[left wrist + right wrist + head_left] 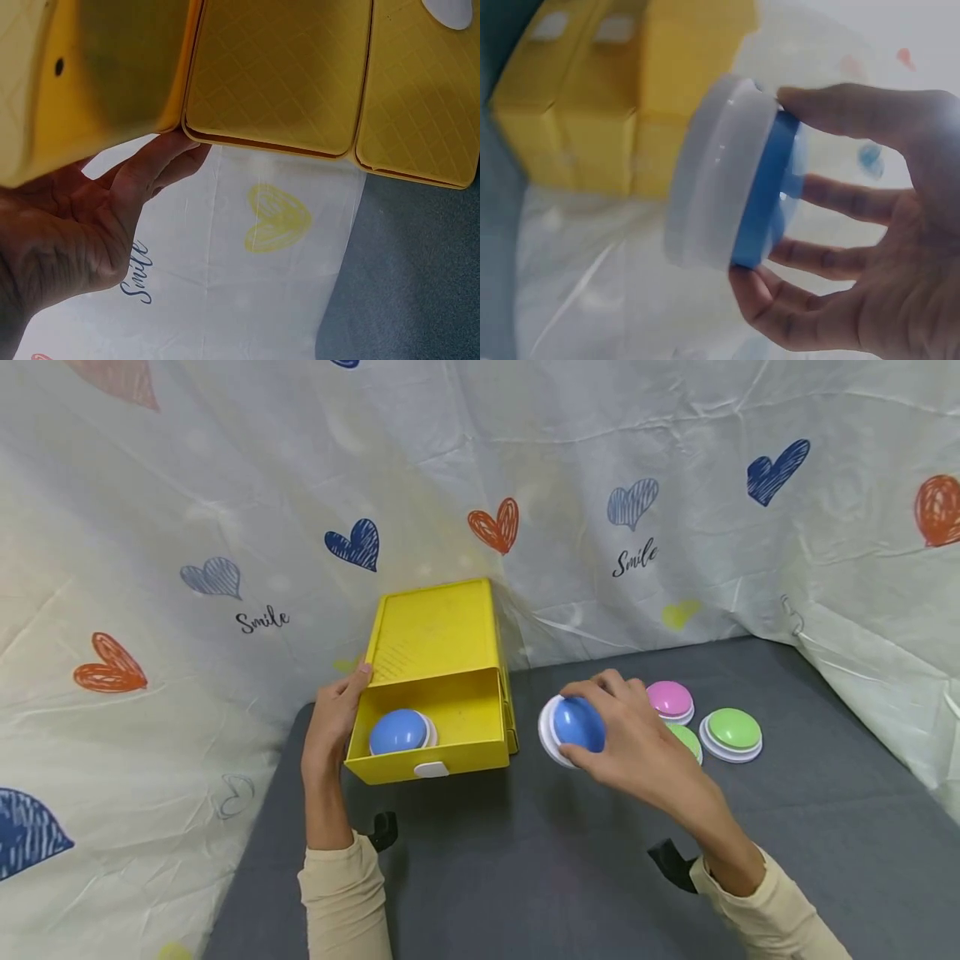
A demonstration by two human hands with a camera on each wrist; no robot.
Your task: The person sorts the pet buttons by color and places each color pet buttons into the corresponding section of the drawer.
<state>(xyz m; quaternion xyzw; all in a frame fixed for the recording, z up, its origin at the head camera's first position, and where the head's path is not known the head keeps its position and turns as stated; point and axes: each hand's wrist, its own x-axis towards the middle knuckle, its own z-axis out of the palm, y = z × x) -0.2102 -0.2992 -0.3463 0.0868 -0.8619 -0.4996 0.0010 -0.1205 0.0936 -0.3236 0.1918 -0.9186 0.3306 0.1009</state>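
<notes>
In the head view my right hand [630,735] grips a blue buzzer button [581,725] with a white base, held tilted to the right of a yellow drawer box [435,631]. The right wrist view shows the thumb and fingers of my right hand [870,232] round the button's edge, its white base [712,180] facing the box. The top drawer [472,756], with a white pull tab, stands pulled out. Inside it lies another blue buzzer button [399,732]. My left hand [333,718] touches the box's left side, its fingers [176,157] against the edge behind the drawer.
On the dark grey tabletop [525,877] at right are a pink buzzer button [671,700], a green buzzer button [733,731] and another green one [686,742] partly behind my right hand. A white curtain [420,468] with printed hearts hangs behind the box.
</notes>
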